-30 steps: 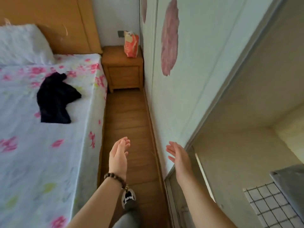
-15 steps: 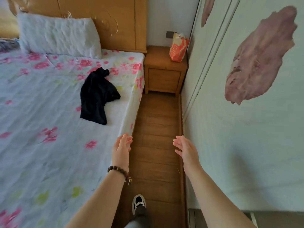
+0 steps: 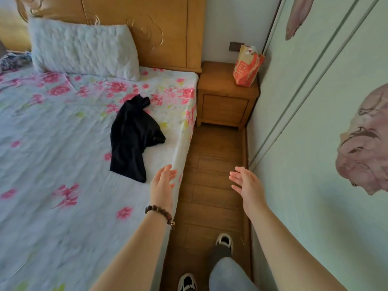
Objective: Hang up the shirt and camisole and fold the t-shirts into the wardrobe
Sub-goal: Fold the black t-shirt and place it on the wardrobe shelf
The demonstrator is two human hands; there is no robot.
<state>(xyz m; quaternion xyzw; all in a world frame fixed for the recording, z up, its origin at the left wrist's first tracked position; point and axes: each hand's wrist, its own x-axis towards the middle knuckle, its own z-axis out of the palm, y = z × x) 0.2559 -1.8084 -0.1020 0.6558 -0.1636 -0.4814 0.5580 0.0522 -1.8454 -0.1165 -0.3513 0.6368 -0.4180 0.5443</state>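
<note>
A crumpled black garment (image 3: 132, 137) lies on the floral bed sheet (image 3: 52, 164), close to the bed's right edge. My left hand (image 3: 162, 185), with a bead bracelet on the wrist, hovers over the bed's edge just right of the garment's lower end, fingers straight and holding nothing. My right hand (image 3: 246, 186) is stretched out over the wooden floor, palm turned inward, fingers relaxed and empty. The pale wardrobe door (image 3: 315, 143) with pink printed shapes fills the right side; it is closed in this view.
A white pillow (image 3: 84, 49) leans on the wooden headboard. A wooden bedside cabinet (image 3: 224, 101) with an orange paper bag (image 3: 247, 68) stands at the far end of the narrow floor strip (image 3: 212, 185) between bed and wardrobe. My feet show at the bottom.
The view has swung left from the open wardrobe interior toward the bed. The black garment now lies nearer the centre, and my left hand has come over the bed's edge.
</note>
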